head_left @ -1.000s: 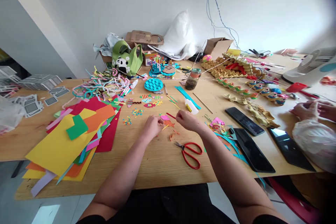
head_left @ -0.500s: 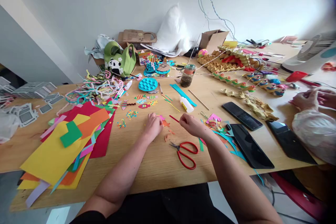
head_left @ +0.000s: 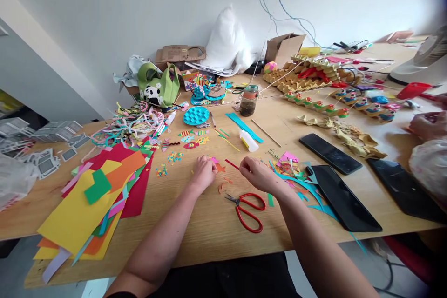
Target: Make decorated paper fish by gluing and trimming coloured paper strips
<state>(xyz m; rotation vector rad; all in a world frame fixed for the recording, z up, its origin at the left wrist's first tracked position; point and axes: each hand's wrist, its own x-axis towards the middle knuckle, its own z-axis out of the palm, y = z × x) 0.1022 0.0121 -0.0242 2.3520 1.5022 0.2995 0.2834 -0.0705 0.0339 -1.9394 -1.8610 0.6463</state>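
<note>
My right hand [head_left: 256, 173] is closed around a narrow red paper strip [head_left: 231, 163], whose free end points left over the table. My left hand [head_left: 204, 172] is curled, its fingertips pressed together; whatever they hold, if anything, is hidden. Just beyond its fingers lie an orange paper fish [head_left: 220, 167] and a pink paper piece [head_left: 213, 160]. Red-handled scissors [head_left: 247, 210] rest between my forearms, blades partly spread. Small orange scraps [head_left: 228, 180] lie between the hands. Behind them are several decorated paper fish [head_left: 191, 145] and a white glue bottle [head_left: 248, 140].
Coloured paper sheets [head_left: 66, 212] are stacked at left. Paper scraps [head_left: 303, 181] and dark phones [head_left: 344, 200] lie at right. A glass jar [head_left: 249, 101], a blue quilted disc [head_left: 196, 115] and a green bag [head_left: 159, 86] stand farther back. Another person's hand [head_left: 429, 125] shows at the right edge.
The view has shifted slightly, so the right-side objects sit farther right. Both hands keep nearly the same pose, and the red strip stays in my right hand.
</note>
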